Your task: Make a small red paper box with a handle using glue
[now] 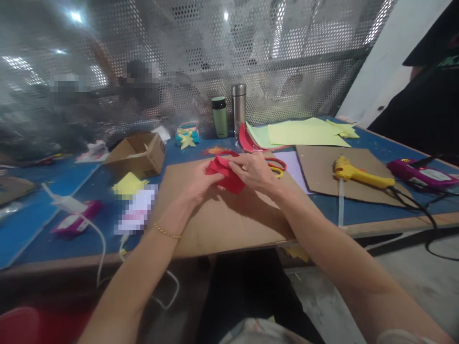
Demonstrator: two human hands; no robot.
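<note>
White glare spots the hazy perforated screen (201, 62); soft shadow dims the central cardboard (215, 224).

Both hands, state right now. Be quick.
Left hand: closed, holding the red sheet.
Right hand: closed, fingers pinching the same sheet.

From here I see matt red paper (234, 183) at the centre, a shiny metal flask (239, 107) at twelve o'clock, a smooth plastic glue gun (362, 176) at three.
</note>
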